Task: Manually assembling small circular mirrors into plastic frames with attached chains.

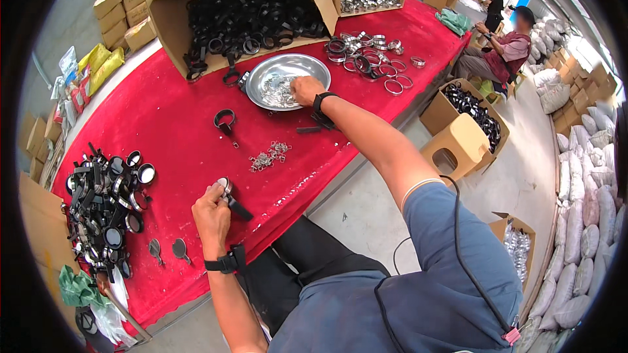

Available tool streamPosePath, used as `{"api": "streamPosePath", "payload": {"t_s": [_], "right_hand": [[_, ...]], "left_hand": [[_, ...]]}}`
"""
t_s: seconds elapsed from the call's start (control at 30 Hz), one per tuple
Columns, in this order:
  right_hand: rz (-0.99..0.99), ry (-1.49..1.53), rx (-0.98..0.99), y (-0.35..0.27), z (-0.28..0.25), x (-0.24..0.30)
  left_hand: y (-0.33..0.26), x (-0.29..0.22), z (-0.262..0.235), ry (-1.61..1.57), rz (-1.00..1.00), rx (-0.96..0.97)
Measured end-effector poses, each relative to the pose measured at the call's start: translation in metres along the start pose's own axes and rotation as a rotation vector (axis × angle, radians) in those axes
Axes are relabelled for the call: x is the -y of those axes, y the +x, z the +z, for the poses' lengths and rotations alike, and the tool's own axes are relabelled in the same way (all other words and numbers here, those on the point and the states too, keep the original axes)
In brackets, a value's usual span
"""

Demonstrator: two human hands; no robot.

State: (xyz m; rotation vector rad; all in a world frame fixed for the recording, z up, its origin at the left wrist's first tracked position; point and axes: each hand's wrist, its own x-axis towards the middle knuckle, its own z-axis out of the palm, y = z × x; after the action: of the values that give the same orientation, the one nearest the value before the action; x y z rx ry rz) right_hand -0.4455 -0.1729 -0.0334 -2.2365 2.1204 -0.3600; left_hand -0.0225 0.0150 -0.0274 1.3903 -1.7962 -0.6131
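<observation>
My left hand (pixel 212 214) is closed around a small silver ring-shaped piece with a black strip (pixel 240 209) sticking out toward the table's front edge. Over at the far middle, my right hand (pixel 305 91) reaches into a shiny round metal bowl (pixel 314 67), its fingertips drawn together among small silver parts (pixel 277 93). Whether anything sits between those fingertips is hidden. Between the hands lies a little heap of small wire clips (pixel 271 155). A black ring with a tab (pixel 224 120) rests on the red cloth left of the bowl.
A cardboard box (pixel 163 33) spilling black rings stands behind the bowl, with loose silver rings (pixel 376 59) to its right. Black-and-silver round pieces (pixel 98 202) pile up at the left. Beside the table are a yellow stool (pixel 468 137) and a seated person (pixel 513 49).
</observation>
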Motion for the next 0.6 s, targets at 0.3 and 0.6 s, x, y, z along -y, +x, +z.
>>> {"api": "streamPosePath", "payload": {"t_s": [0.3,0.6], "right_hand": [[0.087,0.944,-0.201,-0.054,-0.032,0.032],[0.37,1.838,0.219,-0.16,-0.011,0.162]], "left_hand": [[0.002,0.015,0.001,-0.015,0.131,0.04],[0.006,-0.008,-0.003,0.061,0.093,0.055]]}}
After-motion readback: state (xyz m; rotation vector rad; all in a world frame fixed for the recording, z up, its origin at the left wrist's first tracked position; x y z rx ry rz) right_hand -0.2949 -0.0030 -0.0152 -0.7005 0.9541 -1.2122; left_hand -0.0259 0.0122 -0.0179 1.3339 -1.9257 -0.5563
